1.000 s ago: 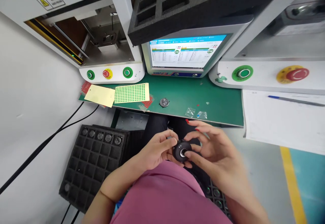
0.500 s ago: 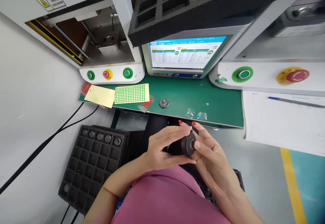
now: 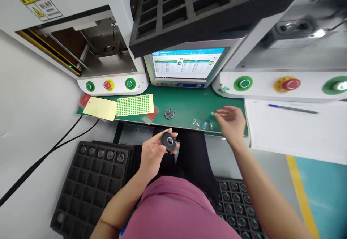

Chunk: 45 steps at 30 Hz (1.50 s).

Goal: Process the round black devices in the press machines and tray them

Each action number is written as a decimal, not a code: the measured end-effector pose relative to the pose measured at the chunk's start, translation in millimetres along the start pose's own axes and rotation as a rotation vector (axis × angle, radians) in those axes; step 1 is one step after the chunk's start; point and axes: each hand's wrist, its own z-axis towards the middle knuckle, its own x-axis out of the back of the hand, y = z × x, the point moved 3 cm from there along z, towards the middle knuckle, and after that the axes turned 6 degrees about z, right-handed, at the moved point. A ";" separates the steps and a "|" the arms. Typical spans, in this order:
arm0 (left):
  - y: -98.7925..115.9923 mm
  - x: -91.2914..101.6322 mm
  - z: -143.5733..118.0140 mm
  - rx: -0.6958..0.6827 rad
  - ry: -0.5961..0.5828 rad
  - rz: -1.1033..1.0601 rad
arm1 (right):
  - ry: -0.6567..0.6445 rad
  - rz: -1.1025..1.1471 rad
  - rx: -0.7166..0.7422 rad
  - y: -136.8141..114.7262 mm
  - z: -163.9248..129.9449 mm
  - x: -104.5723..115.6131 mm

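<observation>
My left hand (image 3: 153,156) holds a black round part (image 3: 168,142) with a shiny centre, face up, just below the front edge of the green mat (image 3: 189,103). My right hand (image 3: 231,120) is stretched out over the mat's right side, apart from the part, and pinches a small clear film scrap (image 3: 213,114) at its fingertips. More clear film scraps (image 3: 202,124) lie on the mat just left of that hand. A second round part (image 3: 168,114) rests on the mat above my left hand.
A green dot sticker sheet (image 3: 135,105) and a yellow card (image 3: 99,108) lie at the mat's left. A monitor (image 3: 187,63) stands behind, between two machines with green and red buttons. Black foam trays (image 3: 89,192) (image 3: 238,206) with round parts sit low on both sides. A pen (image 3: 292,109) lies on paper.
My right hand has left the round part and moved up and right to the mat with a film scrap. My left hand now holds the part alone, slightly further left.
</observation>
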 end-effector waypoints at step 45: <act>43.5 -16.9 -23.9 -0.371 -0.319 0.651 | -0.564 0.772 -0.532 -142.4 -122.4 -23.0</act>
